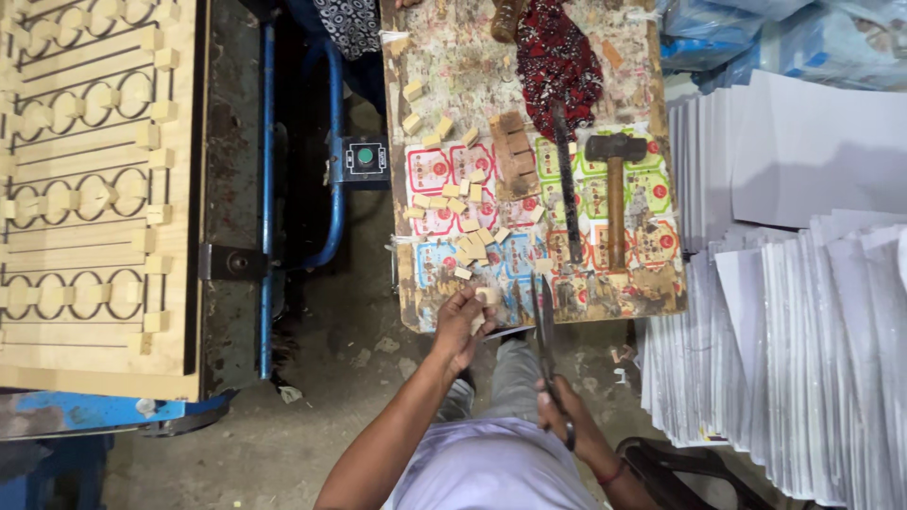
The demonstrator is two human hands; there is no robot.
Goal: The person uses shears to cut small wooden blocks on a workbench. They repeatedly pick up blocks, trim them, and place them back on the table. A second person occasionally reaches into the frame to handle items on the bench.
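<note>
My left hand grips a small pale foam block at the near edge of the cluttered worktop, my right hand closed on long metal scissors, ready to trim; next calls for lining blades to block.

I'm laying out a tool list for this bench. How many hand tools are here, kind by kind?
Hammer: 1
Scissors, in the right hand: 1
Long dark blade: 1
Total: 3
The left hand holds a small tan block, not a tool.
</note>
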